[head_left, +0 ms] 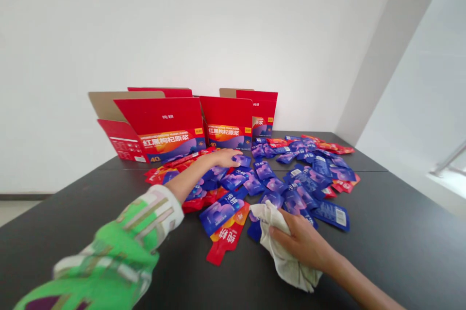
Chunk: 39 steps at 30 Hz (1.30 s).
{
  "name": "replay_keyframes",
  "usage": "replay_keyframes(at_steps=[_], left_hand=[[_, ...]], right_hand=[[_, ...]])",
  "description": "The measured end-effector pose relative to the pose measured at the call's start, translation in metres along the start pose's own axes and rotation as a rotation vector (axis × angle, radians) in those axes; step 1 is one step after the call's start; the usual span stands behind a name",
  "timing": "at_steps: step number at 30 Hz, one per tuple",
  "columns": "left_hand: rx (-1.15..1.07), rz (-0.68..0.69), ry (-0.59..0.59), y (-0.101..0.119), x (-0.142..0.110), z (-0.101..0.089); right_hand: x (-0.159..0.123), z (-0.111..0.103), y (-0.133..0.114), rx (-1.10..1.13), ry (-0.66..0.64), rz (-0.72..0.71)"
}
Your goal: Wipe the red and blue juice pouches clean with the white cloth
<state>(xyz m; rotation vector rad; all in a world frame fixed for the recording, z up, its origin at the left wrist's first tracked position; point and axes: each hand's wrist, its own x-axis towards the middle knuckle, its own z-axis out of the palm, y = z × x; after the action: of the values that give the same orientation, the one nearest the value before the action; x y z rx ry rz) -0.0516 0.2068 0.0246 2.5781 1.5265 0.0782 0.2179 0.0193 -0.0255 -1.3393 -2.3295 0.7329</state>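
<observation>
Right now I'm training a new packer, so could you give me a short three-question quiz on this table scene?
1. True or false: the right hand grips a crumpled off-white cloth.
2. What does the left hand rest on?
A) a red cardboard box
B) the small blue foil sachets
C) bare table
3. Fill in: the open red cardboard boxes stand at the ____ edge of the dark table, by the white wall.

Key: 1 true; 2 B, the small blue foil sachets; 3 far.
</observation>
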Motion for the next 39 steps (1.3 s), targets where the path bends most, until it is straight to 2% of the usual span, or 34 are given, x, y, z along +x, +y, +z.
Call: replay_keyframes(at_steps=[4,8,15,21,25,27,29,32,34,36,39], left_hand=[[0.081,-0.105,-0.036,-0.007,0.026,0.016],[0.137,-0.146,0.005,-0.011,0.036,0.033],[0.182,-0.085,0.171,-0.006,0.031,0.044],[0.209,-0.022,0.322,0.013,0.015,0.034],[0.222,0.068,0.425,0.035,-0.02,0.02],[0.223,0.13,0.447,0.05,-0.051,0.019],[0.222,0.214,0.419,0.068,-0.087,0.023],[0.247,0.335,0.348,0.097,-0.139,0.04],[0.259,0.34,0.303,0.116,-0.164,0.056],[0.261,0.307,0.25,0.131,-0.181,0.073],[0.246,0.241,0.174,0.148,-0.189,0.094]], right_hand=[[0.0,-0.002,-0.003,0.012,0.004,-0.006],[0.0,-0.002,-0.003,0.017,0.002,-0.016],[0.0,-0.003,-0.001,0.015,0.003,-0.024],[0.001,-0.004,0.0,0.071,0.01,-0.044],[0.002,-0.006,0.005,0.133,0.069,-0.051],[0.005,-0.008,0.009,0.206,0.12,-0.033],[0.008,-0.011,0.014,0.293,0.181,0.019],[0.01,-0.018,0.021,0.406,0.256,0.099],[0.011,-0.02,0.023,0.464,0.272,0.117],[0.009,-0.019,0.02,0.489,0.259,0.102],[0.004,-0.014,0.008,0.492,0.192,0.04]])
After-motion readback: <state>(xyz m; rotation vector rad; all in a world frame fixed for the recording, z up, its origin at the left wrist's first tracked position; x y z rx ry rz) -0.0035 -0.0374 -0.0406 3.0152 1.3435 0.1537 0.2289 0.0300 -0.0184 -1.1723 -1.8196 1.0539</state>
